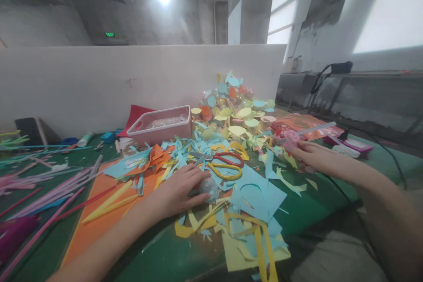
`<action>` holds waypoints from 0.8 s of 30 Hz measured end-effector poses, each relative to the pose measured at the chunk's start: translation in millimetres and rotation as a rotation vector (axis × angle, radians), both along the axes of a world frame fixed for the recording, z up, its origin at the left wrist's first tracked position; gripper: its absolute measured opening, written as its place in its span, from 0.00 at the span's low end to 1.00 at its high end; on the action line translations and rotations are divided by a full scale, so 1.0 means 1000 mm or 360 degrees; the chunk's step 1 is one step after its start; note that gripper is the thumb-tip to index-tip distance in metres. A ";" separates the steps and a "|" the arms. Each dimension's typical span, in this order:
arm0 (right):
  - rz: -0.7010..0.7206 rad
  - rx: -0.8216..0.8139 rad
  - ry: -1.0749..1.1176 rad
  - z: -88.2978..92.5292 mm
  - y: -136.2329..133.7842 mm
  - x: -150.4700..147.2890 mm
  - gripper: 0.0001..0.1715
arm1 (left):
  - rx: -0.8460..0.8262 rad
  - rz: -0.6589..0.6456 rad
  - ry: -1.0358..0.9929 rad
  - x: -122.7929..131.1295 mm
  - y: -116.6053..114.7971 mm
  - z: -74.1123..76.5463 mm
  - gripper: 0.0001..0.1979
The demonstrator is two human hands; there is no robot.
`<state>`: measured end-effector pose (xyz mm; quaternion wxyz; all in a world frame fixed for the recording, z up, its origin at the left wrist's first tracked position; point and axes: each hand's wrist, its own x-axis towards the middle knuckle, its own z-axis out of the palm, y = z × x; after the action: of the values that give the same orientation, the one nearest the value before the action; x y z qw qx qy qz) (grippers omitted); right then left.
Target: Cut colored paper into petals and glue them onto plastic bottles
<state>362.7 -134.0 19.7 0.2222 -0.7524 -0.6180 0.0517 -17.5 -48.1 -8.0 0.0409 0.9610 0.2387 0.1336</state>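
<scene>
My left hand (185, 187) is closed around a small clear plastic cup (210, 188) at the middle of the table, with the fingers curled over its far side and the thumb at its near side. Just beyond it lie scissors (228, 165) with one red and one yellow handle loop. My right hand (309, 154) grips a pink glue gun (289, 139) at the right, from which a whitish glue stick (316, 128) sticks out. The fingers under the gun are partly hidden. Light blue paper (276, 198) with cut-out curves lies between my hands.
A pink basket (158, 134) holding clear plastic pieces stands behind my left hand. Beside it rises a heap of cups with coloured paper discs (231, 110). Pink straws (62, 189) and orange sheets (89, 211) lie left. A black cable (343, 194) runs down at right.
</scene>
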 end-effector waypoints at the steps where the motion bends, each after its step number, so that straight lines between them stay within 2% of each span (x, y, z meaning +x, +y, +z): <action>1: -0.0033 -0.0061 0.0074 0.002 0.000 -0.001 0.22 | 0.0002 -0.0003 -0.0008 0.000 0.000 0.000 0.20; 3: -0.0083 -0.0158 0.0216 0.009 -0.001 -0.004 0.23 | 0.0011 -0.0006 -0.0039 0.000 0.001 -0.002 0.20; 7: -0.0075 -0.0061 0.0295 0.018 -0.005 -0.011 0.26 | 0.0024 -0.0016 -0.0069 0.000 0.002 -0.003 0.19; 11: -0.0046 -0.0087 0.0604 0.011 -0.001 -0.014 0.24 | -0.0004 -0.0004 -0.0053 0.001 0.000 0.000 0.19; 18: 0.0166 -0.0150 0.0790 0.000 0.006 -0.027 0.30 | -0.0253 0.0155 -0.0103 0.001 0.002 -0.002 0.23; 24: 0.0408 -0.0319 0.0842 0.000 -0.004 -0.058 0.33 | -0.0188 0.0111 -0.0121 0.000 0.006 -0.006 0.19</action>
<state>304.8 -138.4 19.9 0.2918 -0.6469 -0.6203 0.3341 -17.0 -42.5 -14.2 0.1018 0.9423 0.2776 0.1569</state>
